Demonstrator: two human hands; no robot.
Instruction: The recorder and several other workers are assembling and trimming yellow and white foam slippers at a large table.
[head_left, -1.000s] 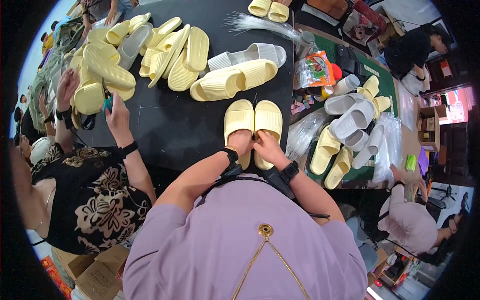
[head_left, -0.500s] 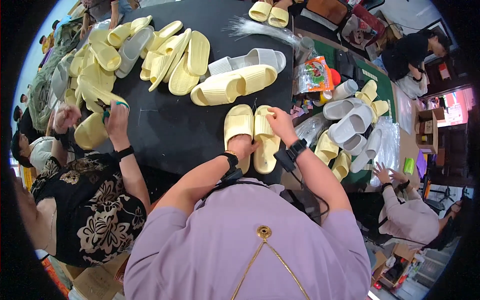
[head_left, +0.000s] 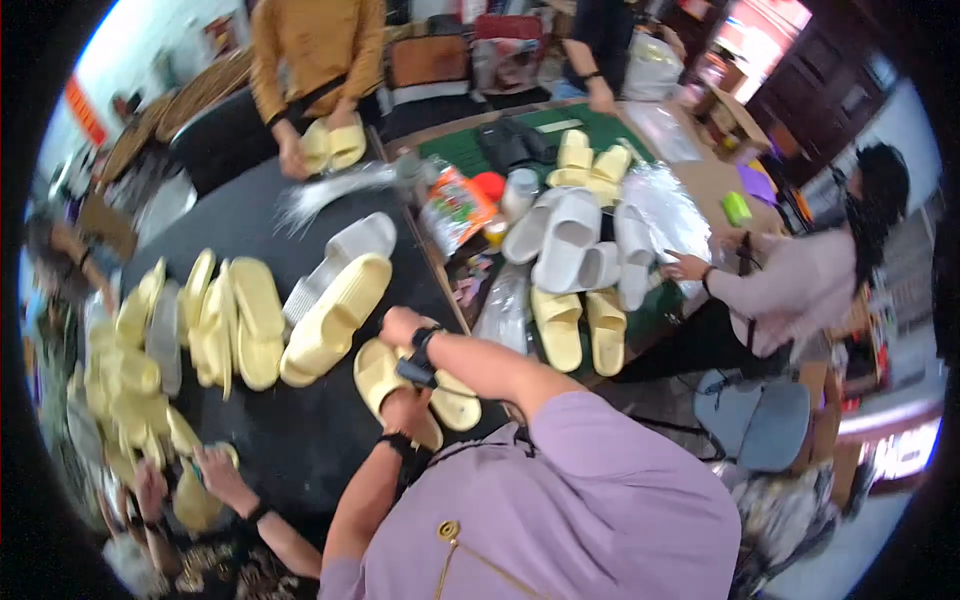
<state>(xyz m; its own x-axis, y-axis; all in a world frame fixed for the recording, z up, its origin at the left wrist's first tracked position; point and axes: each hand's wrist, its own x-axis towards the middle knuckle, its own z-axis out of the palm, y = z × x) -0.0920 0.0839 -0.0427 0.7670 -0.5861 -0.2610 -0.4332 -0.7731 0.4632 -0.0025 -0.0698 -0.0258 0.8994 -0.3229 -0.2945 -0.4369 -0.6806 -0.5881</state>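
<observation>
A pair of pale yellow slippers lies side by side at the table's near edge. My left hand (head_left: 404, 410) reaches into the foot opening of the left slipper (head_left: 376, 372), its fingertips partly hidden against the strap. At the toe end of the right slipper (head_left: 458, 410), my right hand (head_left: 402, 327) is closed with bent fingers; my forearm covers much of that slipper. Just beyond lie a yellow slipper pair (head_left: 335, 318), end to end, and a ribbed grey pair (head_left: 342, 262).
A heap of yellow slippers (head_left: 125, 385) fills the left side, where a co-worker's hands (head_left: 225, 475) work. Grey slippers (head_left: 572, 240), an orange packet (head_left: 458, 208) and plastic bags (head_left: 665, 210) lie on the right table. Other people stand across and at right.
The view has turned to the right, so the table appears swung left. My hands stay at the same slipper pair. A person across the table, holding yellow slippers, now shows more fully.
</observation>
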